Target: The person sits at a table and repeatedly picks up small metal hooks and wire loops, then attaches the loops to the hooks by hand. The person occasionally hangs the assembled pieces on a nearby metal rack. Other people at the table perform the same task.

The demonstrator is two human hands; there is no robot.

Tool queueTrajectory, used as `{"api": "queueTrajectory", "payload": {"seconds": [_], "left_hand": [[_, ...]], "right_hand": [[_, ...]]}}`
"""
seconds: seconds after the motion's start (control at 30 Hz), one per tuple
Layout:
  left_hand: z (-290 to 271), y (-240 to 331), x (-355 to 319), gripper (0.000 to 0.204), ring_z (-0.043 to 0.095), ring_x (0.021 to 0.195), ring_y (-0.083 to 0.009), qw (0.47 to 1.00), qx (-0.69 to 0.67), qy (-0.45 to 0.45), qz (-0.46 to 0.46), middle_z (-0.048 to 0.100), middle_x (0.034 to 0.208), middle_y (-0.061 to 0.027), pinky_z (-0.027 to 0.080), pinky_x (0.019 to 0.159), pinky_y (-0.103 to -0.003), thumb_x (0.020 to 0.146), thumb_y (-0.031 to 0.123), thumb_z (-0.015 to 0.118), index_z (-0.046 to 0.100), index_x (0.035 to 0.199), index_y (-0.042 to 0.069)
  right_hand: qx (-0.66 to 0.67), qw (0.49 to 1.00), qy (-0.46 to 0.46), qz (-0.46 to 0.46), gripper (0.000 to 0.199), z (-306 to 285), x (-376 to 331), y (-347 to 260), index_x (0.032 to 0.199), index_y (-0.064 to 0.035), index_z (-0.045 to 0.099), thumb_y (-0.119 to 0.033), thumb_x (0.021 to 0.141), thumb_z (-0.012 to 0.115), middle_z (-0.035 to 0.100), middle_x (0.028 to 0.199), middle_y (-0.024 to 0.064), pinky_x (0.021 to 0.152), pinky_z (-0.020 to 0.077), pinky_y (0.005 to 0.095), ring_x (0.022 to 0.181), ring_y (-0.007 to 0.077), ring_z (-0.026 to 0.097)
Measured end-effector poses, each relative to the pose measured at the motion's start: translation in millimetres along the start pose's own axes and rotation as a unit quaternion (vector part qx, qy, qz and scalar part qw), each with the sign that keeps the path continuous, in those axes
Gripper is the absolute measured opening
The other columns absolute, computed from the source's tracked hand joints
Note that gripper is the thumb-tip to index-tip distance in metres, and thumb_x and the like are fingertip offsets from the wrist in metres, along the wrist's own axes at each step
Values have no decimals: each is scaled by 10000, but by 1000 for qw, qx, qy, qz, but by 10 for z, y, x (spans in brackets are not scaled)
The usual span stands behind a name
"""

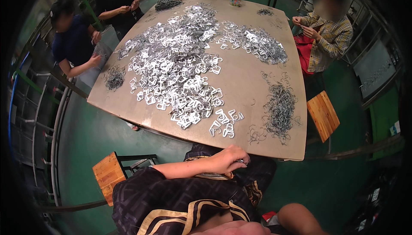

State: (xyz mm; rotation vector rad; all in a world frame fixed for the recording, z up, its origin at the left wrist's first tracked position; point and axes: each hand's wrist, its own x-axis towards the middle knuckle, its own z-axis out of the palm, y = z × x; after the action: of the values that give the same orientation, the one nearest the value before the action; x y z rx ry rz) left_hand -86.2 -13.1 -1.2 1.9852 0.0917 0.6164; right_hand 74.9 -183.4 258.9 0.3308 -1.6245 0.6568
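Observation:
My left hand [231,160] is closed just off the table's near edge, over my lap. A bit of a small metal piece [243,161] glints at its fingertips; its shape is mostly hidden. Bare skin of my right arm [300,220] shows at the lower edge, but the right hand is out of sight. Nearest the left hand on the table [240,89] lie several loose flat silver metal hooks [227,122]. Beyond them spreads a large heap of similar silver hooks [171,63]. To the right is a pile of thin bent wire hooks [280,110].
A smaller heap of silver pieces [262,44] lies at the far right, dark wire piles [115,77] at the left and far edges. A paper cup [234,1] stands at the back. Several people work around the table. Wooden stools [108,175] stand left and right [323,114].

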Motion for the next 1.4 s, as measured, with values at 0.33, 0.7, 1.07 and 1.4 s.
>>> {"api": "queueTrajectory", "payload": {"seconds": [0.33,0.7,1.07,1.4], "left_hand": [[13,21,10,167,608,921,-295,999,3,-38,-7,647,962,-68,435,852,-397,849,77,701,555,928,62],[81,85,26,159,614,953,-280,998,-11,-56,-2,648,967,-59,428,895,-391,844,75,703,574,938,64],[40,0,-161,172,612,930,-298,998,30,-40,-24,638,944,-78,446,880,-400,825,75,713,594,947,54],[7,-7,-226,161,614,918,-320,998,20,-25,-58,644,942,-109,476,840,-406,810,30,706,601,932,30]], "right_hand": [[101,988,-76,87,238,346,-258,-204,759,-151,571,-289,947,524,573,735,-7,595,483,366,671,177,608],[193,951,-109,213,291,177,-143,-30,681,-107,577,-283,912,565,574,653,52,591,472,410,582,216,598],[-411,616,121,661,316,-634,-2114,1597,1090,-6,674,-135,806,725,624,815,133,639,484,348,669,222,603],[-444,602,3,664,273,-656,-2538,2130,1032,-15,651,-136,798,720,639,959,175,751,519,444,871,375,639]]}}
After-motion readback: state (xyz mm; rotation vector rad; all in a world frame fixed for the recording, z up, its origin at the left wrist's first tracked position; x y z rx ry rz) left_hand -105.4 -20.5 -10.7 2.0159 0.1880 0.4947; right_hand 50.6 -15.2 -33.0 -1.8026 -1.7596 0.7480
